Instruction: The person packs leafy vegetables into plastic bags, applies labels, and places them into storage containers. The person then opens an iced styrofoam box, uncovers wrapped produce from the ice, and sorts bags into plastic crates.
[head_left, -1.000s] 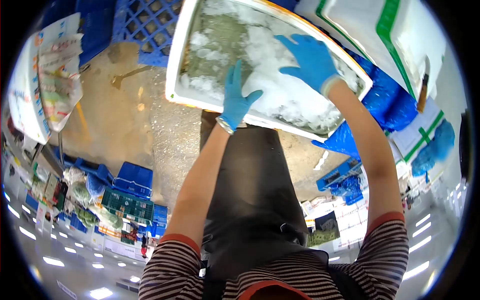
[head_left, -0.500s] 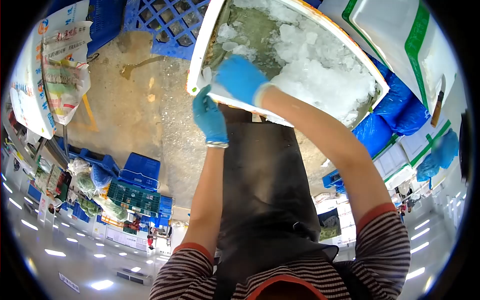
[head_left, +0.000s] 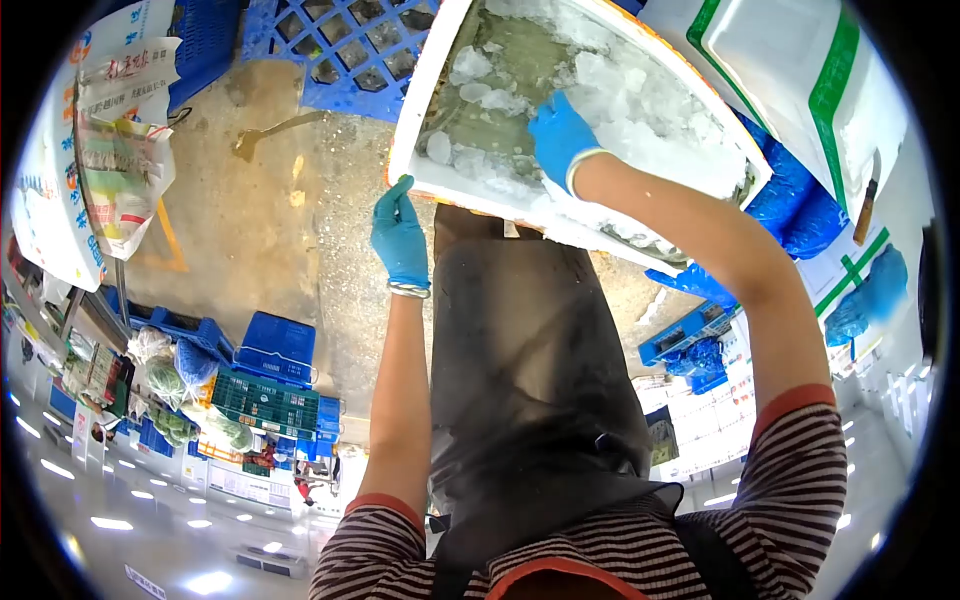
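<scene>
A white foam box (head_left: 405,135) holds murky water and chunks of ice (head_left: 640,110). My right hand (head_left: 562,140), in a blue glove, is over the middle of the box at the water's surface, its fingers curled down; what they hold, if anything, is hidden. At the box's near left corner is my left hand (head_left: 400,235), also blue-gloved. Its fingers are pressed together against the corner of the rim.
Blue plastic crates (head_left: 345,60) stand beyond the box on the left. White foam boxes with green tape (head_left: 780,50) and blue bags (head_left: 815,215) lie at the right. A knife (head_left: 867,205) is at far right. Stacked crates (head_left: 265,400) are at lower left.
My right hand first swept left across the ice to the near left corner, then moved back to the middle. My left hand went from over the ice to the box's corner.
</scene>
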